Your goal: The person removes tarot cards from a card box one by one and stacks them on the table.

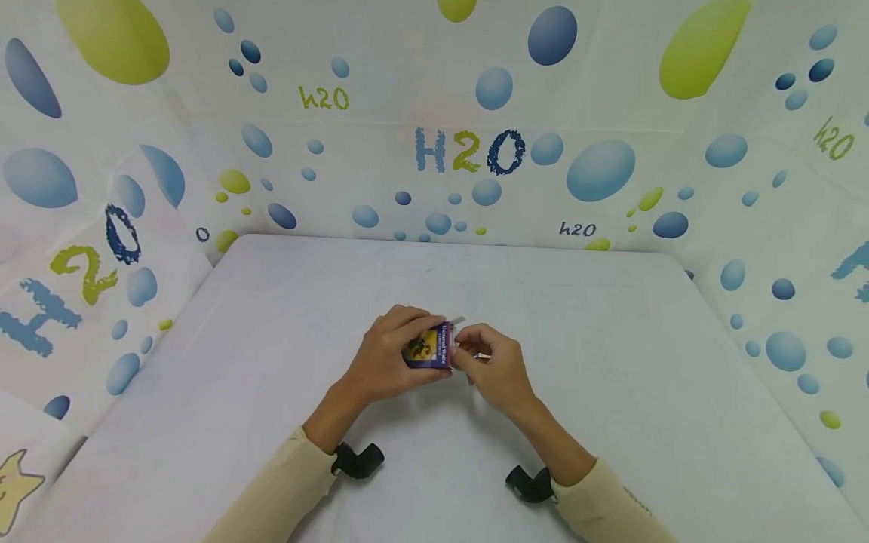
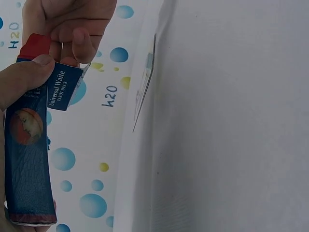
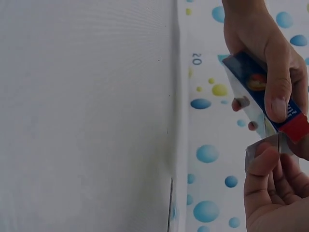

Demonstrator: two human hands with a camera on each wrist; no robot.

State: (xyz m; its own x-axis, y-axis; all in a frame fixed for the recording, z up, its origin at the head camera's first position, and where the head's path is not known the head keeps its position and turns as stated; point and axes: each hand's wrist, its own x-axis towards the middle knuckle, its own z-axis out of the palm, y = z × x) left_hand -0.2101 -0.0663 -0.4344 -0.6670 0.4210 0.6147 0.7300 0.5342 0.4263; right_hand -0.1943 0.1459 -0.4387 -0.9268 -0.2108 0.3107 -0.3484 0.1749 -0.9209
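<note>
A small dark-blue tarot deck box [image 1: 422,348] with a yellow picture is held in my left hand [image 1: 387,356], whose thumb lies along the narrow side of the box [image 2: 29,164]. At its opened end the lid flap [image 2: 65,86], lettered "Universal Waite Tarot Deck", stands out at an angle. A red side tab [image 2: 36,46] sticks up beside it. My right hand [image 1: 501,369] is at that end, with curled fingers and thumb pinching the pale inner side of the lid [image 3: 260,145]. The inside of the box is hidden.
Both hands are above a white-covered table [image 1: 271,302]. Behind it hangs a white backdrop [image 1: 380,181] with blue and green drops and "H2O" lettering. Black wrist mounts [image 1: 360,461] sit at both sleeve cuffs.
</note>
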